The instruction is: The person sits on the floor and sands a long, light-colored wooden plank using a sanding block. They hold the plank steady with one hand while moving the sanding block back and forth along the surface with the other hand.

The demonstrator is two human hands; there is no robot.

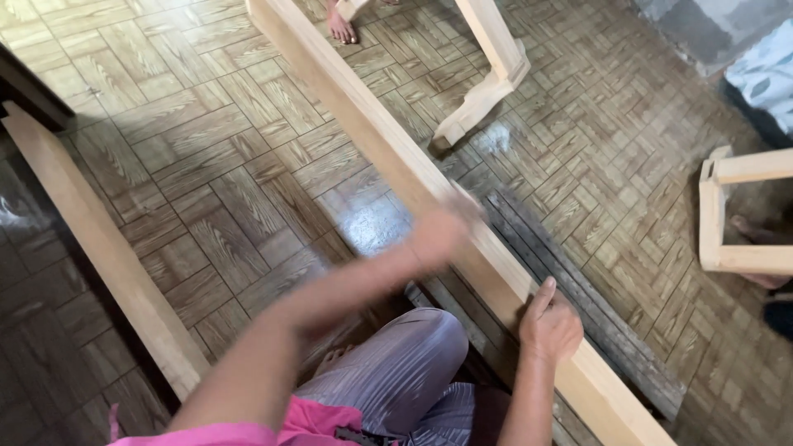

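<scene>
A long pale wooden beam (372, 124) runs diagonally from the top centre to the bottom right, over a parquet floor. My right hand (549, 326) lies on the beam's lower part, thumb stretched along its near edge and fingers curled over the top. My left hand (442, 233) is a motion blur just above the beam's middle; whether it holds anything is impossible to make out. My knee in grey trousers (405, 363) is bent beside the beam.
A second pale plank (99, 248) lies at the left. A grey weathered board (578, 281) sits beside the beam. Wooden frame pieces stand at the top (487, 74) and right (727, 215). Another person's bare foot (340, 25) is at the top edge.
</scene>
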